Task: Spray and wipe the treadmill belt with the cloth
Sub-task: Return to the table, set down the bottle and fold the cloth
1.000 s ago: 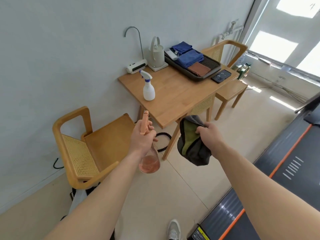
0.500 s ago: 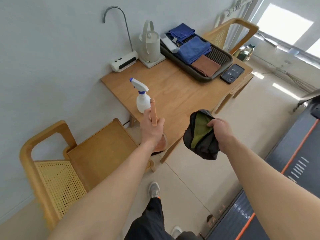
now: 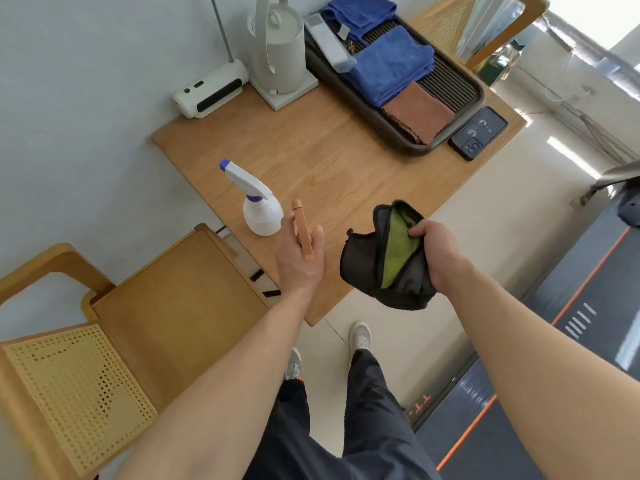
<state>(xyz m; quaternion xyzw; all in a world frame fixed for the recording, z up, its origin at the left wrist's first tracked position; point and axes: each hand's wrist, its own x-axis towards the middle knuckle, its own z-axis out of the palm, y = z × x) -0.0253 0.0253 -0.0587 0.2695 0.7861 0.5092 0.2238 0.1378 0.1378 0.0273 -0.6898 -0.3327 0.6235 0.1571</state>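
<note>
Standing at the table (image 3: pixel 346 161), the person has both hands full. The left hand (image 3: pixel 299 261) is wrapped round the neck of an orange spray bottle (image 3: pixel 302 230), whose head pokes up between thumb and fingers while its body is hidden under the palm. The right hand (image 3: pixel 434 251) is clenched on a bunched dark cloth (image 3: pixel 367 268) with a green inner side. The treadmill belt (image 3: pixel 616 303) lies off to the right, well apart from both hands — nothing touches it.

The left hand hovers just beside a white spray bottle (image 3: pixel 261 209) near the table's front edge. A careless set-down could knock that bottle over, or leave the orange one close enough to the edge to tip off toward the chair (image 3: pixel 173 299). The cloth sags below the fist and could slip free.

A second ago both hands were out over the floor, short of the table, with the orange bottle's pinkish body dangling in plain view. Now they are above the tabletop — the view tips steeply down, and legs and shoes show.
</note>
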